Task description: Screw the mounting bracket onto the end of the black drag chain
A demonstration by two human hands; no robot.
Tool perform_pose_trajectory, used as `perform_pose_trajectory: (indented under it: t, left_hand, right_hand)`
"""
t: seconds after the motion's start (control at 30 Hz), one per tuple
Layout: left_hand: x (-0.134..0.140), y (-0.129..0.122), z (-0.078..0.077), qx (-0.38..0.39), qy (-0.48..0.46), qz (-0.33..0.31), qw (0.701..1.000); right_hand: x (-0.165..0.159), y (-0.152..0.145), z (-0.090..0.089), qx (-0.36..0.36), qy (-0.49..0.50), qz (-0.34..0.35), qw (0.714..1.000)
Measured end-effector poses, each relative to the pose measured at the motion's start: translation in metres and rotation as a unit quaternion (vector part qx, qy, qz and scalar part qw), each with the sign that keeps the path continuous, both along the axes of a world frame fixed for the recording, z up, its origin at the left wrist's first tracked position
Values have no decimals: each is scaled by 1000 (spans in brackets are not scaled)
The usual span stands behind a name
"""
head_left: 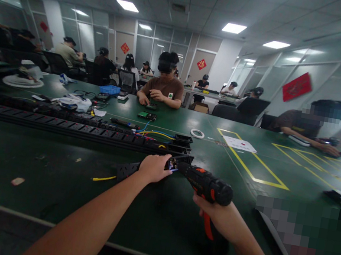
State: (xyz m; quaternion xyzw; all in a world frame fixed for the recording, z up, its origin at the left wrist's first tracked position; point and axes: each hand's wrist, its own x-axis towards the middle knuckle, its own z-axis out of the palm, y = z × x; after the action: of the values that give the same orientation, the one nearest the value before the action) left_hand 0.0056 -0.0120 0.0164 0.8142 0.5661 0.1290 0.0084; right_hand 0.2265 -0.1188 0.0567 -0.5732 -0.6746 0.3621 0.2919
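My left hand (154, 168) is closed around a black power strip (127, 171) that lies on the green table, near its open right end. A small part with coppery metal shows inside that end, beside my fingertips. A yellow wire (104, 178) sticks out of the strip's left side. My right hand (216, 214) grips the handle of a black and orange cordless drill (209, 184). The drill points left, its nose at the strip's open end; whether the bit touches anything cannot be made out.
Long black power strips (59, 124) lie in a row beyond my hands, with blue and yellow wires at their right end. A tape roll (197, 133), a paper sheet (239, 144) and a blue basket (110, 89) stand farther back. Co-workers sit across the table (72, 198).
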Motion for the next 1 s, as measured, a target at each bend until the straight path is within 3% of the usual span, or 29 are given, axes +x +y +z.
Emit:
perform_pose_trajectory:
  t: [0.27,0.53,1.0]
  left_hand:
    - [0,-4,5,-22,0,7,1000]
    - [-1,0,-1,6,-7,-5,1000]
    - [-2,0,0,-7,0,-4,1000]
  right_hand:
    - [-3,-1,2,-4,3,3,1000]
    - [-4,-2,5,0,-4,5,1000]
    - [0,0,-2,-2,27,19,999]
